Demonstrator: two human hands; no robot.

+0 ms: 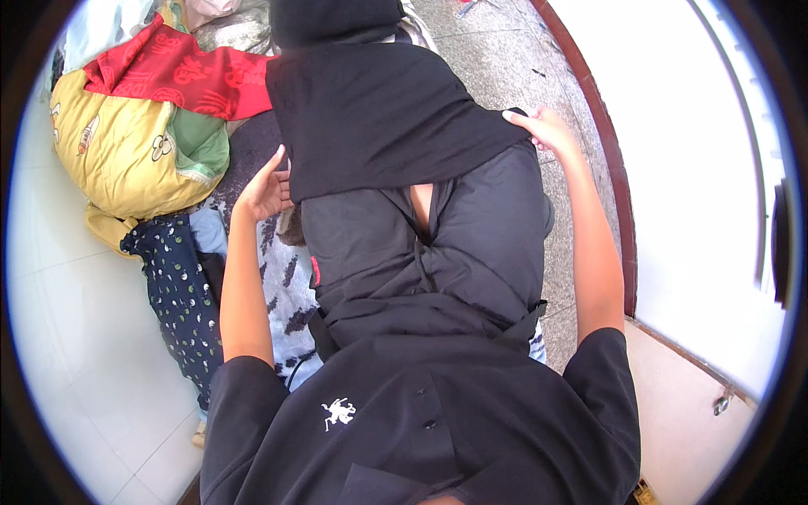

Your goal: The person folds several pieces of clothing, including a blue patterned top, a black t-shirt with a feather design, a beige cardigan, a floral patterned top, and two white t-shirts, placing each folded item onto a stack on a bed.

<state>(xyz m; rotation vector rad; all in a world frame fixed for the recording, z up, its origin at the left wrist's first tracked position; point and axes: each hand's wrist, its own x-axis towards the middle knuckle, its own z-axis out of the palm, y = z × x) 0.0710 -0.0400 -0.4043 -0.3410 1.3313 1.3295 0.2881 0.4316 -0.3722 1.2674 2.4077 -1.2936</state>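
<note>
A black cloth garment (379, 120) is spread over my knees and thighs, its near edge slanting across my dark trousers. At its right corner my right hand (546, 129) pinches the fabric between thumb and fingers. My left hand (268, 189) is beside the garment's left edge, thumb raised and fingers apart; the fingertips reach the edge, and whether they touch it I cannot tell. Beyond the spread garment lies another piece of black cloth (334, 22), seen only in part.
To the left are a red patterned cloth (189, 72), a yellow quilted bundle (113, 151) with green lining, and a dark blue patterned garment (180, 297). A black-and-white patterned cloth (284, 284) lies beneath. A white wall or panel (688, 158) with a dark red border rises at right.
</note>
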